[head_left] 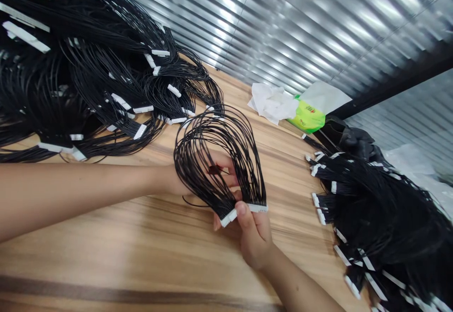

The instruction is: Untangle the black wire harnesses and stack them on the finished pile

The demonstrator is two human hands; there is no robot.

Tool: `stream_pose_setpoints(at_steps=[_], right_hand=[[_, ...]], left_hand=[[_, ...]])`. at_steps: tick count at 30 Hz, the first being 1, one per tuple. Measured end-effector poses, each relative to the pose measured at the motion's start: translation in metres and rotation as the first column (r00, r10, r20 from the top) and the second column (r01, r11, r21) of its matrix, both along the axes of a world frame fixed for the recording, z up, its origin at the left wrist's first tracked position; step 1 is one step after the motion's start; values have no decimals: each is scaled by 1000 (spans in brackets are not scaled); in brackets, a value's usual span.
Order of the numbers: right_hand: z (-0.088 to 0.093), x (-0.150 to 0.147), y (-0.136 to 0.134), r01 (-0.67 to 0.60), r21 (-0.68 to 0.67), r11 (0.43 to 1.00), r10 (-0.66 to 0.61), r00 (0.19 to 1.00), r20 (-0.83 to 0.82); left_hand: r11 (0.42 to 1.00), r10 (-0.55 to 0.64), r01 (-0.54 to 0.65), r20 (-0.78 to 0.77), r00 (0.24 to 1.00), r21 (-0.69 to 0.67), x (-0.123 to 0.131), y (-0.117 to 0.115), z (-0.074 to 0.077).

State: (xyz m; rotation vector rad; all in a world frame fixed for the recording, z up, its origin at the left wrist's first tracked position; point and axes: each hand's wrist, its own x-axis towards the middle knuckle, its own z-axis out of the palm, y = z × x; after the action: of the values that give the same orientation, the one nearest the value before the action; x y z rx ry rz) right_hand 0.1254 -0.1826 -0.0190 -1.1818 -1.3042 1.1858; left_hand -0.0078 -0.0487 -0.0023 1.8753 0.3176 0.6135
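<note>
Wooden table [116, 241], wire heaps [71, 90] flanking right hand [254, 236]

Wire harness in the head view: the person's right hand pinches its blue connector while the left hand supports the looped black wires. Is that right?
No, the connector is white, not blue, as the head view shows. The rest stands: the right hand pinches it while the left hand supports the looped black wires.

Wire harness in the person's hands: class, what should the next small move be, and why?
Probably the left hand should tuck the loose black strand into the harness: that strand droops below the loop, apart from the other wires, while the right hand pinches the white connector.
</note>
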Motion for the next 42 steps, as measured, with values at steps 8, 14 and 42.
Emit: stream_pose_setpoints(at_steps=[8,14,42], right_hand=[[7,1,10,296,57,953,-286,948,-137],[8,5,12,401,145,904,-387,915,-118],[-3,9,7,357,179,917,-379,918,112]], left_hand=[[914,162,-197,126,979,355,0,11,-8],[670,202,-304,228,953,678,-10,13,5],[480,162,-310,264,951,821,-11,7,11]])
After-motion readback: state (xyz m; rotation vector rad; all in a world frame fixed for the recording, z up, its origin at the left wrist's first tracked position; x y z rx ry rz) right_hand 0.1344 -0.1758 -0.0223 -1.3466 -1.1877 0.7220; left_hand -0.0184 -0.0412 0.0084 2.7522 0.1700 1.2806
